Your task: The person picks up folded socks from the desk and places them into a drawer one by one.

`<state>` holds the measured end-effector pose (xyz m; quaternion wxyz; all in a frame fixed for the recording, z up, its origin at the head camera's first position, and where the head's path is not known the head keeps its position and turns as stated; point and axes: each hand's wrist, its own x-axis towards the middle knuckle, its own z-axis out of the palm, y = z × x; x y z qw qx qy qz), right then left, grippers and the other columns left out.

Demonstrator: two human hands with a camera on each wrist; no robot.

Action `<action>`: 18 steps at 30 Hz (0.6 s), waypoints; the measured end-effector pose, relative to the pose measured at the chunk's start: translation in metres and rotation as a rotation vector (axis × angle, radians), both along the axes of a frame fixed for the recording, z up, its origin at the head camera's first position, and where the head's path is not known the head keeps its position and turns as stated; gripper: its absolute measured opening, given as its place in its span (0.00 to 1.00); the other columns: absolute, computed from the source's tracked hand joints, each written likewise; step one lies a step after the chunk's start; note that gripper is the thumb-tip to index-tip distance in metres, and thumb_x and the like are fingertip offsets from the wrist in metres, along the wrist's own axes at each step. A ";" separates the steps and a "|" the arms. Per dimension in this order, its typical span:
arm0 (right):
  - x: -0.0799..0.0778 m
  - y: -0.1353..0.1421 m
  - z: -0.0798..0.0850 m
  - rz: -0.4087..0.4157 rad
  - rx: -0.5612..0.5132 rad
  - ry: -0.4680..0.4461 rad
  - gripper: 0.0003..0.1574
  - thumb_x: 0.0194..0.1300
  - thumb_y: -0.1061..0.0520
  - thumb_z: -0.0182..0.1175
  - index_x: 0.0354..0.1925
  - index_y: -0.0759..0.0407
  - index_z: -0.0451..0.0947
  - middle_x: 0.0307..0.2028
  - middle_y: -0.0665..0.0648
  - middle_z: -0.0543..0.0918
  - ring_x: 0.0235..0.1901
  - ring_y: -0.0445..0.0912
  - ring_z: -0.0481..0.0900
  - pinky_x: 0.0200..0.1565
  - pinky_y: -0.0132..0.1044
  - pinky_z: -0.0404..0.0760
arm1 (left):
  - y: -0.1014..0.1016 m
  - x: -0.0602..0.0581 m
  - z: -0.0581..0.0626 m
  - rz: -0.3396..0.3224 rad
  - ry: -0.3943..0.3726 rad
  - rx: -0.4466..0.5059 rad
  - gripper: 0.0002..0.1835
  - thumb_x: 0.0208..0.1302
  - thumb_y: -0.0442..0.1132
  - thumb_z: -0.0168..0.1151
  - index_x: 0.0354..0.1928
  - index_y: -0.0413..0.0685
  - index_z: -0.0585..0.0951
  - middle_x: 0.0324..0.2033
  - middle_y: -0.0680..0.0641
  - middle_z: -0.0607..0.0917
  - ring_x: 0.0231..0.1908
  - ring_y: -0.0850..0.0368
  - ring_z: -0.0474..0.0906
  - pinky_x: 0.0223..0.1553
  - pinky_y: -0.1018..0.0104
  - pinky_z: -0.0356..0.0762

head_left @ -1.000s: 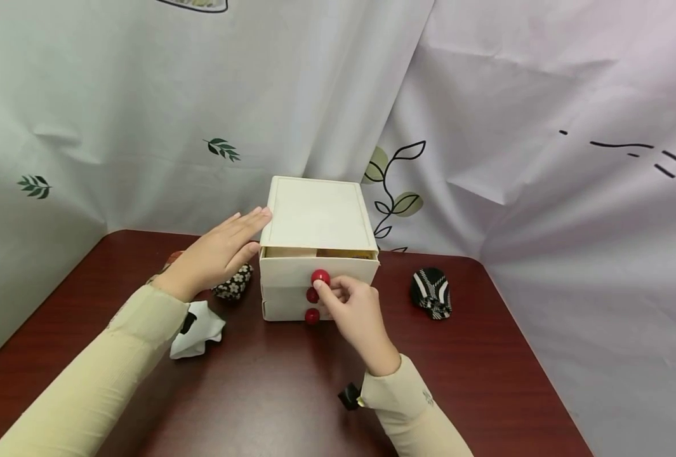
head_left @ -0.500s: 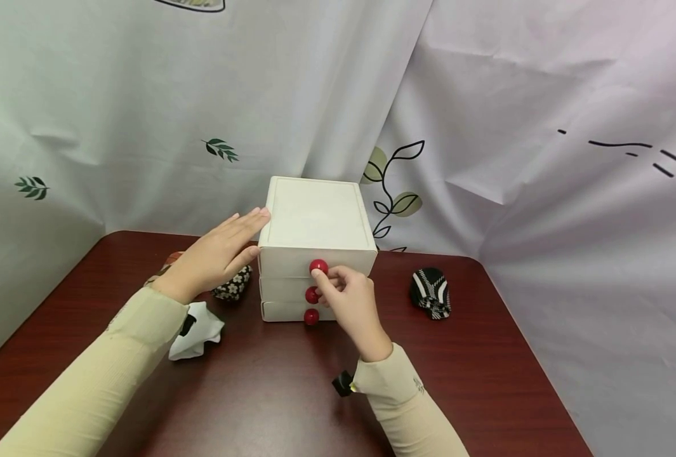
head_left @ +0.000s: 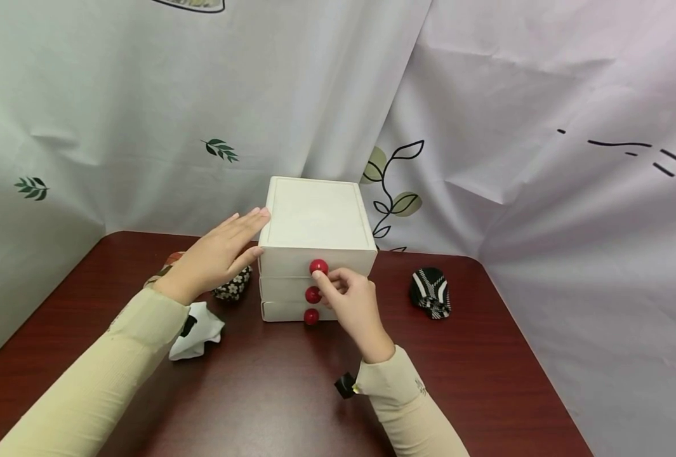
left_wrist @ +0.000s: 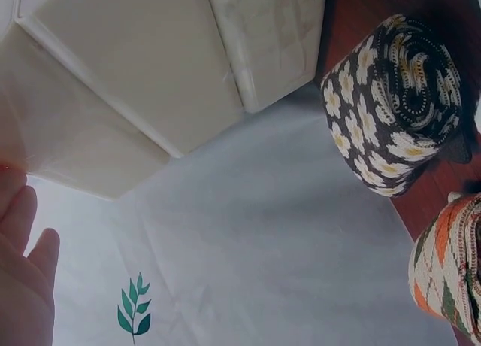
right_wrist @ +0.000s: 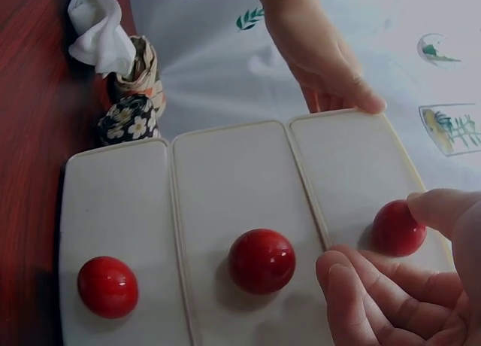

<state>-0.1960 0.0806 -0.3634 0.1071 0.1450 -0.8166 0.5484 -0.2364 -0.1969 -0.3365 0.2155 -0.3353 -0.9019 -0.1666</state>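
Observation:
A small white chest of three drawers [head_left: 317,212] stands on the table, each drawer with a round red knob. All of its drawers are pushed in. My right hand [head_left: 357,311] pinches the top drawer's knob [right_wrist: 398,228], thumb on one side and curled fingers at the other. The middle knob [right_wrist: 261,261] and bottom knob [right_wrist: 107,286] sit below it, apart from the thumb. Straight-fingered, my left hand [head_left: 209,257] rests against the chest's upper left side edge.
Left of the chest lie a rolled black daisy-patterned sock [left_wrist: 376,109], a rolled orange-patterned sock [left_wrist: 451,263] and a crumpled white sock [head_left: 197,331] with black on it. A black-and-white plaid rolled sock [head_left: 431,293] is on the right. Behind the dark red table [head_left: 246,393] hangs a white curtain [head_left: 160,95].
The top drawer, slightly out a second ago with a gap showing contents, has gone in flush. My right hand moved forward with its knob; the left stayed at the chest's side.

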 end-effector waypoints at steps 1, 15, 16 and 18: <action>0.000 0.001 -0.001 0.003 0.001 0.000 0.19 0.68 0.46 0.68 0.30 0.61 0.85 0.23 0.61 0.87 0.24 0.59 0.86 0.25 0.31 0.81 | 0.000 0.000 0.000 0.001 0.001 0.000 0.33 0.77 0.44 0.55 0.77 0.38 0.62 0.74 0.38 0.65 0.75 0.44 0.58 0.77 0.50 0.48; -0.005 0.005 -0.024 -0.024 0.195 -0.065 0.19 0.67 0.46 0.67 0.28 0.59 0.86 0.16 0.52 0.81 0.16 0.39 0.76 0.22 0.33 0.76 | 0.001 -0.001 -0.003 -0.002 0.018 0.007 0.32 0.78 0.45 0.54 0.77 0.38 0.62 0.74 0.38 0.65 0.75 0.44 0.59 0.77 0.49 0.50; -0.006 0.005 -0.026 -0.021 0.205 -0.067 0.19 0.67 0.46 0.67 0.28 0.58 0.86 0.16 0.52 0.81 0.16 0.38 0.76 0.22 0.33 0.76 | 0.001 -0.001 -0.003 -0.001 0.018 0.007 0.32 0.78 0.46 0.54 0.77 0.39 0.62 0.75 0.39 0.65 0.75 0.44 0.58 0.77 0.48 0.50; -0.007 0.004 -0.028 -0.012 0.215 -0.075 0.20 0.67 0.45 0.67 0.26 0.58 0.87 0.15 0.53 0.82 0.15 0.38 0.76 0.22 0.33 0.76 | 0.001 -0.001 -0.002 -0.002 0.020 0.009 0.32 0.78 0.45 0.54 0.77 0.39 0.62 0.75 0.39 0.65 0.75 0.44 0.58 0.77 0.49 0.50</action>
